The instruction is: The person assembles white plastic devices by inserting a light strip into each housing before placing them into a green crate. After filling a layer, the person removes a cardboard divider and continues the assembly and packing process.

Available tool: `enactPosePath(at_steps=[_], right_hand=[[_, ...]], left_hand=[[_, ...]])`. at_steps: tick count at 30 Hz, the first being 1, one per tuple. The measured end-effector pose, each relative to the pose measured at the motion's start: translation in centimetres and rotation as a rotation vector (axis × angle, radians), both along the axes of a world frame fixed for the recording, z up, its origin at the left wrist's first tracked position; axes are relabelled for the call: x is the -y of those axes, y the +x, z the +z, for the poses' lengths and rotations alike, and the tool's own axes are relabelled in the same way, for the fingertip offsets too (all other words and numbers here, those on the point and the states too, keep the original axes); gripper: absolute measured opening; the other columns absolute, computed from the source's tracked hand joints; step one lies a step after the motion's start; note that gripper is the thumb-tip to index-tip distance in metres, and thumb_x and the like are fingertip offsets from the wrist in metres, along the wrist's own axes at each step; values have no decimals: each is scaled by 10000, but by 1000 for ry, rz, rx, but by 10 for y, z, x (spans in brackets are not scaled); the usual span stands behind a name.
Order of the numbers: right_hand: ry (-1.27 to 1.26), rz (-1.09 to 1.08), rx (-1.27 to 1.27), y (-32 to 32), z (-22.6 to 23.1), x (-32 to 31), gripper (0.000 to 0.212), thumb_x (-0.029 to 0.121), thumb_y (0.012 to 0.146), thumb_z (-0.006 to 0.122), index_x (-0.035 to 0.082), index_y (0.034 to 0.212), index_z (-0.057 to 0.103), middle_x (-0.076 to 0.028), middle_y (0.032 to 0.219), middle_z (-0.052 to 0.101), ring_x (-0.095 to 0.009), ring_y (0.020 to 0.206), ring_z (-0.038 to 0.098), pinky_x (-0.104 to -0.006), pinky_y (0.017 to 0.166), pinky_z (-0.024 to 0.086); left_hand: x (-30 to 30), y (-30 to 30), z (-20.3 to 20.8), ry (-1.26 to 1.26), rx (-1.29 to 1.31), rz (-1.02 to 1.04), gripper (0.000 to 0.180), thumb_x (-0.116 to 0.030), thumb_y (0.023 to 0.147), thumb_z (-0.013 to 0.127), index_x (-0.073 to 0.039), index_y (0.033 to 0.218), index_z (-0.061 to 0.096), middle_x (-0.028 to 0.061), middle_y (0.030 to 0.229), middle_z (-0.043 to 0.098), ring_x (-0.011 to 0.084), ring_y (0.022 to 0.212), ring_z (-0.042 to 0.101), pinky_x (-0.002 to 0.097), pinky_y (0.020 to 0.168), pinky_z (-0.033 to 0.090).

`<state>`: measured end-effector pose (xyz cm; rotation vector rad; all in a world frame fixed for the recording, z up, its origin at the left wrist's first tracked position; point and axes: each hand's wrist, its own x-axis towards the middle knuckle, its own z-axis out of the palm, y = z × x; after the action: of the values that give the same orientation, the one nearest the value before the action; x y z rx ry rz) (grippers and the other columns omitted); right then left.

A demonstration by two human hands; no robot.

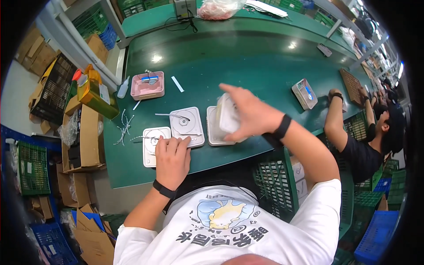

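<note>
My right hand (pixel 254 110) grips a white plastic housing (pixel 227 115) across its length, thumb near its lower end and fingers at its upper end. The housing is tilted and slightly blurred above another white housing (pixel 212 132) on the table; whether the two touch I cannot tell. My left hand (pixel 173 154) lies with fingers slightly apart over the edges of two white housings. One, the left housing (pixel 149 158), has a round part and a wire; the middle housing (pixel 187 128) carries a round part and a pale cord at its top.
On the green table (pixel 198 66) stand a pink tray (pixel 148 93), a small bottle (pixel 123 88) and twisted wires (pixel 125 129). A second small box (pixel 304 94) lies right. A co-worker (pixel 362 145) sits at the right. Cardboard boxes (pixel 86 150) and a yellow-green can (pixel 95 95) line the left.
</note>
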<state>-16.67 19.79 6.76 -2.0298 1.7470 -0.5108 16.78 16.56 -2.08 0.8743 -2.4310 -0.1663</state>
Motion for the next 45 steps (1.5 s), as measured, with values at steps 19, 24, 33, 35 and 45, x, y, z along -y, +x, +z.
enactPosePath(at_steps=[19,24,33,35,45], right_hand=[[-75,-486,360,-80,-80,9,604,257,864,916,46,1402,736,-197,1428,690,-336,1357,652,-441,1084,590],[-438,-335,-41,-81,-90,9,326,209,920,888,38,1191,826,-112,1175,765,-213,1058,737,-346,903,615],[-170,-540,422,-75,-88,-7,197,125,880,862,69,1057,797,-32,891,713,-163,820,645,-328,729,561],[-163,-514,371,-70,-77,-3,173,111,879,857,71,1030,783,-21,868,702,-157,798,630,-315,718,544],[-376,-323,153,-65,-79,-5,151,62,883,845,72,1003,753,7,881,709,-112,804,613,-275,747,520]], left_hand=[[37,-84,34,-40,200,-511,574,-279,895,878,-69,1401,702,179,1510,662,388,1423,601,542,1150,504],[74,-153,77,378,411,-385,493,-390,958,822,-59,1319,764,223,1358,725,389,1313,663,494,1092,548],[161,-231,-7,641,172,-499,514,-432,1016,786,-59,1368,768,186,1215,735,357,1194,668,458,1056,551],[163,-229,-6,761,151,-527,539,-455,1012,783,-62,1382,764,186,1237,736,360,1218,652,460,1077,539],[160,-229,-9,773,146,-504,539,-478,1015,802,-76,1373,768,169,1273,725,360,1259,620,446,1102,522]])
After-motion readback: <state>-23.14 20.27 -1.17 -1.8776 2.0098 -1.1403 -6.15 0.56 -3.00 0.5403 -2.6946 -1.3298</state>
